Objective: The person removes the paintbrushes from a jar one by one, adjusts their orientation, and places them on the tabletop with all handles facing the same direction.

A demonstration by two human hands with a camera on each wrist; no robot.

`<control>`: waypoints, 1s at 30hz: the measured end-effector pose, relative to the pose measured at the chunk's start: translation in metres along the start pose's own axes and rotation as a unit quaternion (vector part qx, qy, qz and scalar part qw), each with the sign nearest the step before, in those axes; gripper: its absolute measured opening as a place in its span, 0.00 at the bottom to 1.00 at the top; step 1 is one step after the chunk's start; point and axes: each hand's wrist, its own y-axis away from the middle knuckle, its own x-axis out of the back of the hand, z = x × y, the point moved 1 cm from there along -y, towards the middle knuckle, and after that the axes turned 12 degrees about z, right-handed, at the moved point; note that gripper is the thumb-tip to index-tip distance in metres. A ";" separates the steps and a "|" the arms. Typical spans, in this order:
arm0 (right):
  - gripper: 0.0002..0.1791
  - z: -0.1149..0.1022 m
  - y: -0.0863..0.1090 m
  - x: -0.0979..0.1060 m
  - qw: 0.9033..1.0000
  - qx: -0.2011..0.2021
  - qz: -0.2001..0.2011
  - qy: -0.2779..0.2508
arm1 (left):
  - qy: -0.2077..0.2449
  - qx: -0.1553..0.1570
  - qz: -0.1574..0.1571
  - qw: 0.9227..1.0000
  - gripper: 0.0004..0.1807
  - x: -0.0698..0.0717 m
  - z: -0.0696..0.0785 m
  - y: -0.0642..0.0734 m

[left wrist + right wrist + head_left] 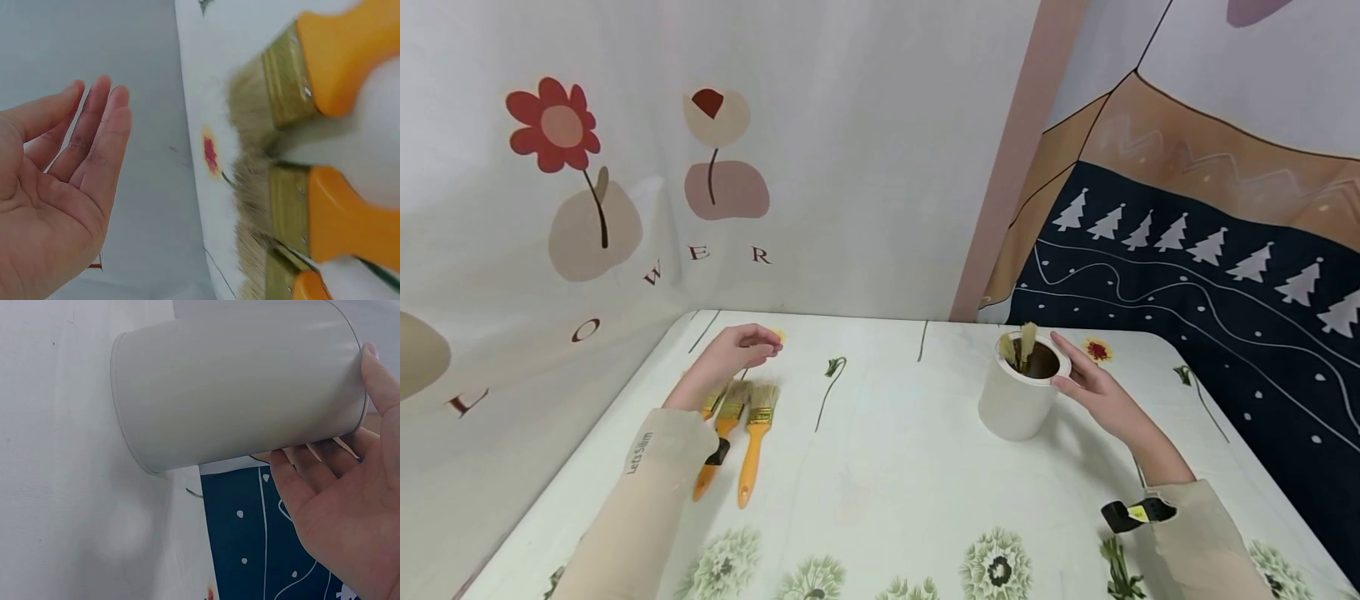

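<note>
Three paintbrushes with orange handles and pale bristles lie side by side at the left of the table; the nearest paintbrush (750, 467) shows whole, while the left sleeve partly covers the others. Just beyond their bristles (253, 94), my left hand (735, 354) is raised with loosely bent fingers and nothing in it. On the right stands a white cylindrical pot (1015, 408) with brush bristles (1028, 340) showing at its mouth. My right hand (1097, 396) holds this pot by its rim, thumb in front and fingers behind; the right wrist view shows fingers along its wall.
A white tablecloth (880, 475) printed with flowers and stems covers the table. Pale fabric (865, 167) with flower drawings and letters hangs behind it. To the right hangs dark blue fabric (1150, 292) with white trees. A black strap (1138, 514) circles the right wrist.
</note>
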 end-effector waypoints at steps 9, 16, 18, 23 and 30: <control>0.39 -0.001 -0.001 0.000 1.000 -0.003 -0.003 -0.002 | 0.033 -0.019 0.029 0.999 0.17 -0.011 0.017 -0.008; 0.39 0.000 -0.002 -0.001 1.000 -0.006 -0.002 0.000 | 0.063 -0.017 0.040 0.997 0.18 -0.023 0.029 -0.014; 0.39 0.001 -0.002 -0.001 1.000 -0.007 -0.003 -0.001 | 0.073 -0.021 0.040 0.996 0.18 -0.026 0.033 -0.016; 0.39 0.001 -0.002 -0.001 1.000 -0.005 -0.003 -0.004 | 0.085 -0.030 0.038 0.995 0.18 -0.035 0.041 -0.019; 0.39 0.000 0.000 0.000 1.000 -0.004 -0.001 -0.002 | 0.106 -0.030 0.035 0.993 0.17 -0.054 0.054 -0.023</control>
